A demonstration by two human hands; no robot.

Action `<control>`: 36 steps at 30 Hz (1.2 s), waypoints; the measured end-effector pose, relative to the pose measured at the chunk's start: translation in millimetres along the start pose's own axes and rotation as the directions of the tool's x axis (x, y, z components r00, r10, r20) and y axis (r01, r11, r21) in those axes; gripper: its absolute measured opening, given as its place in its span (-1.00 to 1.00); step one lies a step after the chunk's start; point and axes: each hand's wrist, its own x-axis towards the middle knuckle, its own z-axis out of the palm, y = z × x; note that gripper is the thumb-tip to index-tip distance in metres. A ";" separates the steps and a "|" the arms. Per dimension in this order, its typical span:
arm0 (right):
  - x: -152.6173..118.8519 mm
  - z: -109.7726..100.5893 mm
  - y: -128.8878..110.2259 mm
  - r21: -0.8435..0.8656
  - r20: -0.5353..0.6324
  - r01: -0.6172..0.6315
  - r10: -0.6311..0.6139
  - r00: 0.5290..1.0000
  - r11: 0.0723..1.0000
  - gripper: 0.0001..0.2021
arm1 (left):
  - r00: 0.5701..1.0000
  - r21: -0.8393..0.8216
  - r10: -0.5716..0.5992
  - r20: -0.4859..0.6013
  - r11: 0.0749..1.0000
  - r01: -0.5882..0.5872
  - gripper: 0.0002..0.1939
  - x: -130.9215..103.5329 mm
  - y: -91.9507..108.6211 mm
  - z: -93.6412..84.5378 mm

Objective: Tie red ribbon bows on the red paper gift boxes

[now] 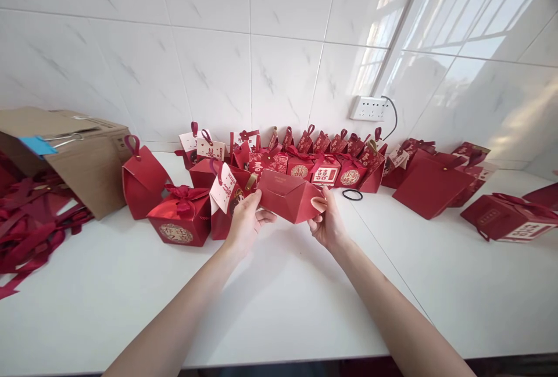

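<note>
"What are you holding?"
"A red box (285, 194), above the counter (288, 307). My left hand (247, 220) grips one end; my right hand (328, 220) pinches the other, by its flap (319, 204)."
"And around it?"
"Other boxes (187, 223) behind and to both sides, a black ring (352, 199) near my right hand, ribbons (30, 237) heaped by the carton (98, 173) at far left."

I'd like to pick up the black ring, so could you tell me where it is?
The black ring lies flat on the white tabletop, just right of the hands, below the wall socket.
</note>
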 end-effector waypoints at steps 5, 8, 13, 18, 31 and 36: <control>-5.2 3.5 0.7 0.008 0.029 -0.021 0.021 0.999 1.000 -0.63 | 0.993 -0.018 -0.073 -0.098 0.997 0.071 -0.63 3.5 -5.1 -2.5; -9.7 5.0 0.7 -0.113 0.044 0.133 -0.129 0.991 0.985 -0.64 | 0.992 -0.017 -0.085 -0.089 0.996 0.084 -0.53 2.7 -5.0 -0.2; -11.6 4.6 0.6 -0.215 0.071 0.299 -0.291 0.954 0.930 -0.63 | 0.975 0.187 0.214 -0.067 0.962 -0.198 -0.50 -3.9 -2.1 -0.2; -4.8 -1.1 1.6 -0.094 0.141 0.300 -0.286 0.948 0.949 -0.68 | 0.636 0.436 0.718 0.283 0.494 -0.752 -0.14 -10.6 -7.9 -8.5; -36.5 2.4 -31.6 -0.196 -0.053 0.262 -0.277 0.959 0.945 -0.72 | 0.870 0.595 0.325 0.371 0.635 -0.492 -0.53 -0.3 -23.1 -26.4; -113.6 -49.5 -94.2 -0.481 -0.258 0.369 -0.531 0.807 0.795 -0.75 | 0.674 0.613 0.280 0.684 0.281 -0.739 -0.75 -6.7 -25.4 -15.3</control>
